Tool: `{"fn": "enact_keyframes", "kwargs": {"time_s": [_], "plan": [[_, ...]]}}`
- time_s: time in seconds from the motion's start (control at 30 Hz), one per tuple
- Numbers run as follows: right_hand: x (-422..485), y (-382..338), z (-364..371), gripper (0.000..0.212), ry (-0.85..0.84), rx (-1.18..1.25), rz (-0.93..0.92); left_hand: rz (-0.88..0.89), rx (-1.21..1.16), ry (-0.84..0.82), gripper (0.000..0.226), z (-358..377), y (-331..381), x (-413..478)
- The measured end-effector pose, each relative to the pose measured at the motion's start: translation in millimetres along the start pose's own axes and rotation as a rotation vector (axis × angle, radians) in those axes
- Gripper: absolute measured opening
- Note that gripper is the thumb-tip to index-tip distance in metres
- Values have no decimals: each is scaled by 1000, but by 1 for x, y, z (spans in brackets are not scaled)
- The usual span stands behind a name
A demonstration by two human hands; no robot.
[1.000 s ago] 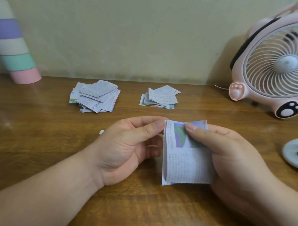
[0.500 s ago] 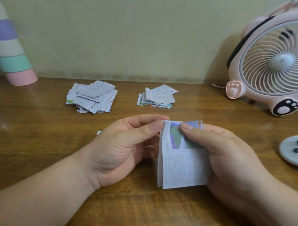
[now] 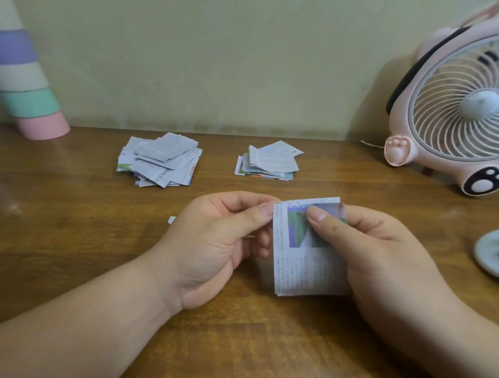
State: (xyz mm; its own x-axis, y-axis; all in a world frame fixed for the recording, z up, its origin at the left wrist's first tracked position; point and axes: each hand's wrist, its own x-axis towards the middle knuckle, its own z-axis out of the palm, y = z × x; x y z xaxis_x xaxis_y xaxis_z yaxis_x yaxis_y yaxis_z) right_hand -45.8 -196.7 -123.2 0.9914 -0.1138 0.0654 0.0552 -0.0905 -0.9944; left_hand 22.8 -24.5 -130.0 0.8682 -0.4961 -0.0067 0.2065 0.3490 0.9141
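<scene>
left hand (image 3: 214,244) pinches paper (image 3: 308,265) top-left corner | right hand (image 3: 377,251) pinches top edge | long axis toward bench front edge

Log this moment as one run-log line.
left hand: pinches folded paper at top left | right hand: pinches its top edge | behind: left pile, right pile on table | far right: fan

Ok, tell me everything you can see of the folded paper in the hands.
The folded paper looks like thin newsprint, doubled over with its layers showing along the left edge. A green, purple and blue picture fills the upper part, with small grey print below. It is held roughly upright over the wooden table. The left hand pinches its top left corner. The right hand grips the right side, thumb on the picture.
</scene>
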Motion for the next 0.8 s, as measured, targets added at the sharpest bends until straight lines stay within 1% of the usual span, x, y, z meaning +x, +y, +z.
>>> {"fn": "enact_keyframes", "kwargs": {"time_s": [0.17, 0.23, 0.33, 0.43, 0.5, 0.57, 0.6, 0.67, 0.73, 0.8], "plan": [[0, -1, -1, 29, -3, -65, -23, 3, 27, -12, 18, -1, 0, 0], [0, -1, -2, 28, 14, -175, -95, 7, 26, -11, 18, 0, -1, 0], [1, -1, -5, 32, 74, -331, -278, 28, 47, 4, 17, 1, -2, -1], [0, -5, -6, 31, 94, -461, -355, 55, 117, 30, 12, 3, -2, -3], [0, -6, -8, 30, 101, -521, -355, 68, 159, 58, 9, 3, -2, -3], [1, -6, -9, 31, 93, -531, -342, 78, 179, 77, 12, 2, -2, -3], [2, -6, -9, 32, 84, -519, -329, 78, 173, 80, 13, 3, -2, -3], [2, -4, -9, 34, 68, -471, -299, 77, 143, 66, 7, 3, -1, -3], [3, -2, -10, 36, 62, -411, -254, 69, 116, 52, 15, 3, -1, -3], [4, -2, -10, 38, 57, -379, -221, 57, 87, 40, 18, 3, -1, -2]]}}
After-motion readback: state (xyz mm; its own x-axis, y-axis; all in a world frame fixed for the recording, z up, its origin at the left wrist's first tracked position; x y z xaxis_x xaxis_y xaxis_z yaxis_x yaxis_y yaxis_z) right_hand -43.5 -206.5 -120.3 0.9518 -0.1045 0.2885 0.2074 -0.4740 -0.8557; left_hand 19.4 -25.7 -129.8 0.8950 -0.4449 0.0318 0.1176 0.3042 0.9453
